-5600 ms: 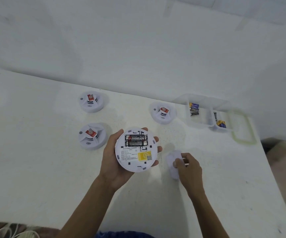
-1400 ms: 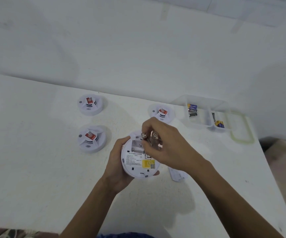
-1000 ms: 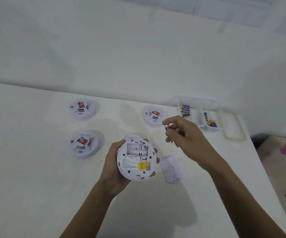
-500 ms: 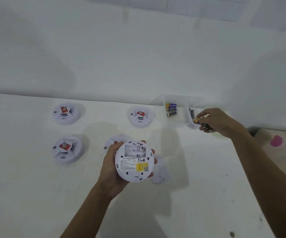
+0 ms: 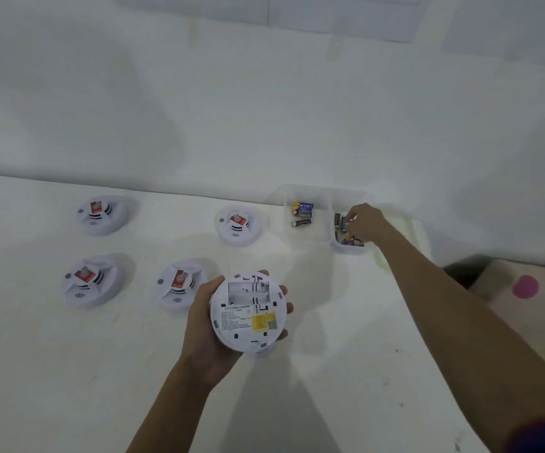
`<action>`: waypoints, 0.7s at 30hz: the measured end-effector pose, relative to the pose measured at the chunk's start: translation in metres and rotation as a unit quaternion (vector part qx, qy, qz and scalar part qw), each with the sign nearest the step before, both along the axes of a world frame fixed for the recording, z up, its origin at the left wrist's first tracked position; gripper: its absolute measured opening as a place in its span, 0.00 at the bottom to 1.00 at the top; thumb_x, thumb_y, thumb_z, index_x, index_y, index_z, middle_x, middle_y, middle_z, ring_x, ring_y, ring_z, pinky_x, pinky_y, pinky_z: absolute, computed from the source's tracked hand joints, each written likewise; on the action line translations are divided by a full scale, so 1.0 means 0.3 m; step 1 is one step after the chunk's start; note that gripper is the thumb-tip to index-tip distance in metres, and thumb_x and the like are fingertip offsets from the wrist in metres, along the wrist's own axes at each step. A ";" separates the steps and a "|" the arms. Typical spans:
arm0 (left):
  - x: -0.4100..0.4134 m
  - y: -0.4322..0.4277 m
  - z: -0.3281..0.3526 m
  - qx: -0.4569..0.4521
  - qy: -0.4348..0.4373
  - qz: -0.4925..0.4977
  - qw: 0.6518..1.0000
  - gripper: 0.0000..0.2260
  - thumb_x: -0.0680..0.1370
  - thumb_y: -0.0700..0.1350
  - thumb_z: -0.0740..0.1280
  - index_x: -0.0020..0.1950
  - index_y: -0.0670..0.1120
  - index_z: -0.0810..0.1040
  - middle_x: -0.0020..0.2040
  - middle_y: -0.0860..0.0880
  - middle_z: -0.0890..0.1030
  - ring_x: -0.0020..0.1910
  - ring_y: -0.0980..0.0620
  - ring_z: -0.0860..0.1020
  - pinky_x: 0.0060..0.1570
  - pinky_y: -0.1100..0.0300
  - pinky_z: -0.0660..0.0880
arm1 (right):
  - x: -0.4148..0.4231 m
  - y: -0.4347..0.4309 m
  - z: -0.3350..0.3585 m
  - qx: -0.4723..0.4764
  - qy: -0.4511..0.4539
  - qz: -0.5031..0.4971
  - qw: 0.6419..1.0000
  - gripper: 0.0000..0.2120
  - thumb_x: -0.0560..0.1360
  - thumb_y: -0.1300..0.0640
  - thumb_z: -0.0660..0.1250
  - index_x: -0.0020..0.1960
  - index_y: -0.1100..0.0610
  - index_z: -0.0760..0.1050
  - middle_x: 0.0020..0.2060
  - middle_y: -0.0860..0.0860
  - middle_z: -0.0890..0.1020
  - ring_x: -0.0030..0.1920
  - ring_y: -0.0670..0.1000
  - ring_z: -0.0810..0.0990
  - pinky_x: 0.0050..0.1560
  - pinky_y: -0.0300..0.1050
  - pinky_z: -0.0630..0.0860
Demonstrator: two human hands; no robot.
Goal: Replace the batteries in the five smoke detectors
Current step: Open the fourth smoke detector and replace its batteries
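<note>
- The left hand grasps the smoke detector at lower centre. The thumb is on its left rim, fingertips show round the right rim, and the back plate faces the camera.
- Its battery bay is empty. The bare slots sit in the upper half of the back plate, with their long axis running left to right across the frame.
- The right hand reaches to the upper right, fingers curled down into the right compartment of the clear container. It is right at the dark batteries, which lie roughly top to bottom in the frame. I cannot tell whether it pinches one or holds nothing.
- The coming move turns on this: the cells lie up and right of the held detector, the right hand is at them, and the left hand is occupied.
- A cell from the right compartment would, I judge, need about a quarter turn to match the bay. The blue and yellow batteries and the black battery in the left compartment lie along the bay's axis.
- Which cells are fresh cannot be told.
- The back plate carries a yellow sticker with printed lines to its left, too small to read. The battery lettering is blurred.
- 4 more units rest on the table: the upper-left detector, the lower-left detector, the middle detector and the detector by the container. Each has a red label, unreadable.
</note>
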State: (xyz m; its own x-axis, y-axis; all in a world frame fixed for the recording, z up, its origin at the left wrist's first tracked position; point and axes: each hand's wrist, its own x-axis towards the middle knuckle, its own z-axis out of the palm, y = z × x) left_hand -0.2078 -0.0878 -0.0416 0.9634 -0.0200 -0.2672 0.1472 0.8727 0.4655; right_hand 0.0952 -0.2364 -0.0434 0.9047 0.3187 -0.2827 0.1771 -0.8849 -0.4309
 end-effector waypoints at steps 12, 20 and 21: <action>0.085 -0.081 -0.006 0.002 -0.011 0.010 1.000 0.30 0.63 0.56 0.74 0.61 0.44 0.79 0.63 0.36 0.76 0.60 0.34 0.76 0.55 0.39 0.74 | 0.094 -0.032 -0.024 -0.048 -0.059 0.092 0.993 0.12 0.74 0.64 0.60 0.56 0.60 0.75 0.49 0.57 0.78 0.39 0.56 0.77 0.42 0.43 0.74; 0.111 -0.070 -0.015 -0.005 0.001 0.017 1.000 0.30 0.61 0.56 0.76 0.60 0.45 0.80 0.62 0.38 0.78 0.59 0.35 0.77 0.54 0.39 0.76 | 0.094 0.094 -0.004 -0.004 -0.174 0.222 0.959 0.12 0.76 0.61 0.61 0.58 0.59 0.75 0.53 0.56 0.78 0.52 0.56 0.77 0.53 0.47 0.73; 0.111 -0.067 -0.016 -0.006 0.001 0.019 1.000 0.30 0.60 0.56 0.77 0.59 0.45 0.80 0.61 0.38 0.78 0.59 0.35 0.77 0.54 0.39 0.76 | 0.087 0.115 -0.013 -0.019 -0.182 0.247 0.952 0.12 0.76 0.60 0.61 0.58 0.60 0.75 0.53 0.56 0.77 0.53 0.57 0.76 0.53 0.48 0.73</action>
